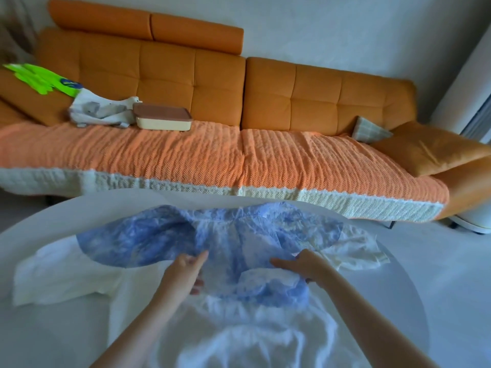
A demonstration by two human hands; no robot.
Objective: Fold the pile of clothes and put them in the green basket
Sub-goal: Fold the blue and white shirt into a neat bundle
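**A:** What lies nearest?

**B:** A rumpled white garment at the near edge of the round white table, with both bare forearms reaching out over it.

**A:** And the hands?

**B:** The left hand is turned on edge with one finger stretched forward onto the blue patterned garment. Its lower fingers are bent. The picture is blurred there, so I cannot tell whether they pinch cloth or only brush it.

**A:** The right?

**B:** The right hand lies palm down on the same blue garment, with its fingers straight, close together and pointing left. It presses the cloth and does not grip it. A bunched fold sits just below those fingers.

**A:** So where is the pile?

**B:** It is all on the table. The blue garment is spread across the middle on top. A white shirt sticks out from under it to the left, and a pale sheer piece sticks out to the right.

**A:** Beyond the table?

**B:** An orange sofa stands against the wall, its seat under an orange knitted cover with a cream border. A cream box with a brown lid rests on the seat, touching a white and grey cloth bundle.

**A:** Any basket?

**B:** Something bright green lies flat at the sofa's far left end. I cannot tell whether that is the basket. At the right end are a checked cushion and an orange cushion.
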